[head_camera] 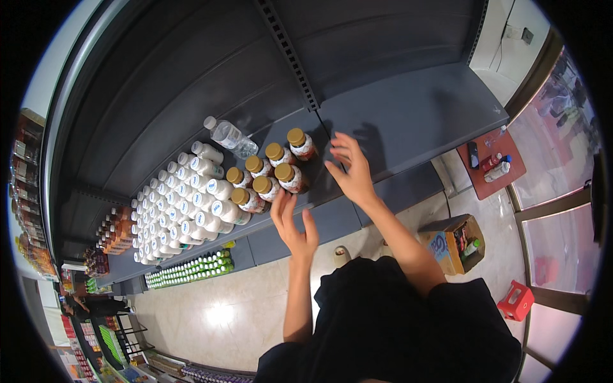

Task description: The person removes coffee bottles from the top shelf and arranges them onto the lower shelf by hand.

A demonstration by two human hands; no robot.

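Several gold-capped bottles [289, 177] with patterned labels stand grouped on a dark metal shelf [407, 115]. My left hand [297, 232], fingers apart, is at the shelf's front edge, close to the nearest gold-capped bottles, and holds nothing. To the right of the group, my right hand [352, 172] hovers over the shelf with its fingers spread and nothing in it. Left of the gold caps are tight rows of white bottles [184, 206]. A clear plastic bottle [232, 139] leans or lies behind them.
Below, a lower shelf holds green bottles with white caps [196, 270]. An open cardboard box [443, 246] and a red plastic stool [516, 300] stand on the floor at right, near a small reddish table [515, 179] with bottles. Another person [96, 306] is far left.
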